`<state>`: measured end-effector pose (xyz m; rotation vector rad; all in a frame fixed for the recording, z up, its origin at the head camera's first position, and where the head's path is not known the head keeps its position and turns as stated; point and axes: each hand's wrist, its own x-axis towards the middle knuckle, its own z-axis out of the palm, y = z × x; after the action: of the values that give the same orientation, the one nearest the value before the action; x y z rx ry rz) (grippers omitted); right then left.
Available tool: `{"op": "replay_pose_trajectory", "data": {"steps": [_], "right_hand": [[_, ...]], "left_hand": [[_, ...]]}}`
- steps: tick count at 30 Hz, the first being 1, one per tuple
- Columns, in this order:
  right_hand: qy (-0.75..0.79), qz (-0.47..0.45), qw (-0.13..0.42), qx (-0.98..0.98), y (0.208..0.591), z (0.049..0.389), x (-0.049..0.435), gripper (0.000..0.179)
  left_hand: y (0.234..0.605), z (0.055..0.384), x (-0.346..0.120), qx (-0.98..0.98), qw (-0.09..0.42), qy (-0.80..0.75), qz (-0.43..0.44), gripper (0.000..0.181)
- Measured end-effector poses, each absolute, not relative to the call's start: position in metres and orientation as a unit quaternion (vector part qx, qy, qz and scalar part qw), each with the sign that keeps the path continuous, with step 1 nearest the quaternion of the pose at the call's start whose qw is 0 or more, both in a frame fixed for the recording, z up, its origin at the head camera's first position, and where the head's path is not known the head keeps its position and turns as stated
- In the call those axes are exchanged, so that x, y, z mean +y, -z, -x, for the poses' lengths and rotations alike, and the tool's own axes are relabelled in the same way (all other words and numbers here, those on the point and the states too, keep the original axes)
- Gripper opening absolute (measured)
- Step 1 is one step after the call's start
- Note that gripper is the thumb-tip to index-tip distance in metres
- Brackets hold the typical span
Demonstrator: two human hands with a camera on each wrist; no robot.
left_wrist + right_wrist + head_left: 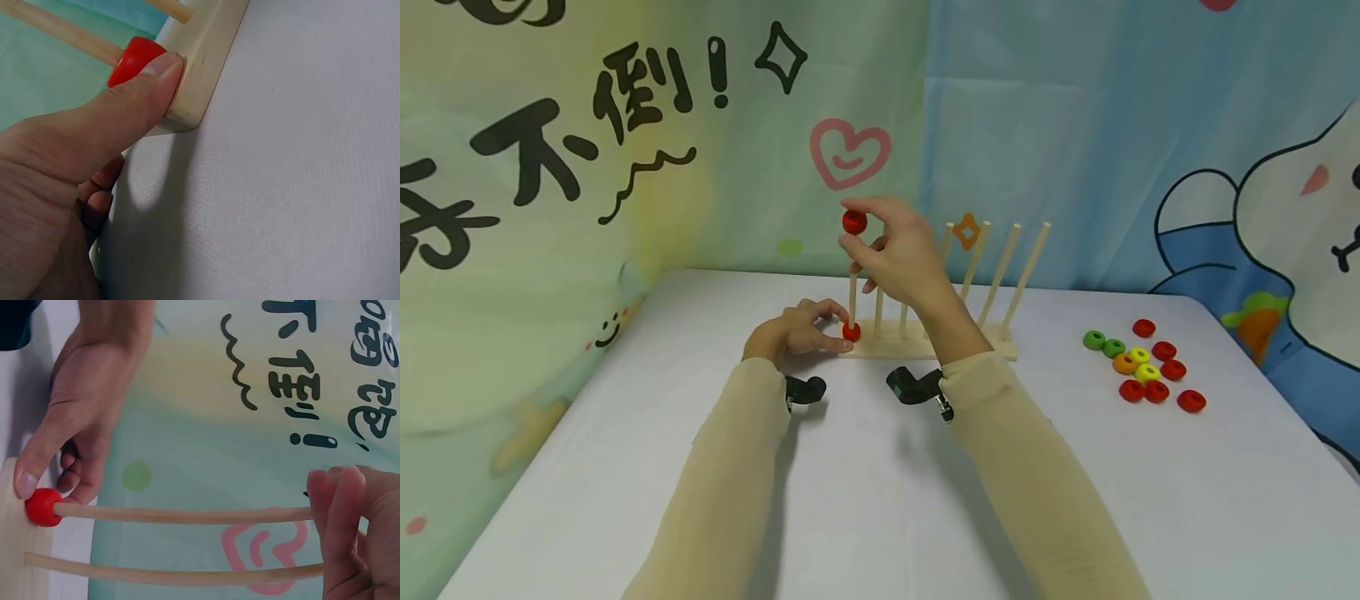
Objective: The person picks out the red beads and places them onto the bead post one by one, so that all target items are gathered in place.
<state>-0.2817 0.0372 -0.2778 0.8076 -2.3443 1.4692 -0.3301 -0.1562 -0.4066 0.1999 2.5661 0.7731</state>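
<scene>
so the bit i'd watch is up top. the right grip (pixel 897 254) has the upper red bead (pixel 854 222) pinched between thumb and finger, right at the top end of the leftmost peg (pixel 853 302), and i honestly can't tell whether the hole is over the tip; the right wrist cam hides the bead completely. if it's a bit off-centre, i reckon it'd catch on the rim and pop out sideways. round shiny thing held only by fingertips, so a squeeze off its middle could do that too.

down low, the left grip (pixel 805 327) is narrow, thumb and fingers around the end of the wooden base (pixel 889 346), right by the lower red bead (pixel 851 332) at the foot of the same peg. if that hold is too light, pushing down at this far end could tip or slide the whole rack. those fingers could get in a falling bead's way as well.

also, the right forearm (pixel 957 323) crosses in front of the other pegs (pixel 1000 273), so a careless swing back might knock them. a dropped bead would probably roll across the counter (pixel 850 508), maybe toward the loose beads (pixel 1147 377).
</scene>
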Motion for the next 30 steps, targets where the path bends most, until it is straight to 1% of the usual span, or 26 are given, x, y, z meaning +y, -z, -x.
{"op": "replay_pose_trajectory", "data": {"steps": [4, 8, 13, 15, 24, 30], "right_hand": [[-0.506, -0.31, 0.127, -0.795, 0.281, 0.282, 0.039, 0.044], [-0.526, -0.348, 0.127, -0.766, 0.284, 0.282, 0.043, 0.041], [-0.524, -0.378, 0.136, -0.751, 0.27, 0.259, 0.046, 0.039], [-0.527, -0.384, 0.137, -0.745, 0.265, 0.25, 0.048, 0.038], [-0.525, -0.394, 0.144, -0.74, 0.27, 0.246, 0.065, 0.035], [-0.497, -0.382, 0.135, -0.767, 0.273, 0.241, 0.081, 0.037]], "left_hand": [[0.404, 0.326, -0.156, 0.929, 0.225, -0.283, -0.074, 0.06], [0.402, 0.322, -0.156, 0.931, 0.218, -0.28, -0.083, 0.06], [0.4, 0.32, -0.157, 0.932, 0.214, -0.279, -0.087, 0.054], [0.4, 0.321, -0.158, 0.932, 0.216, -0.276, -0.09, 0.056], [0.397, 0.319, -0.158, 0.932, 0.211, -0.279, -0.096, 0.057], [0.398, 0.32, -0.158, 0.931, 0.213, -0.279, -0.096, 0.06]]}}
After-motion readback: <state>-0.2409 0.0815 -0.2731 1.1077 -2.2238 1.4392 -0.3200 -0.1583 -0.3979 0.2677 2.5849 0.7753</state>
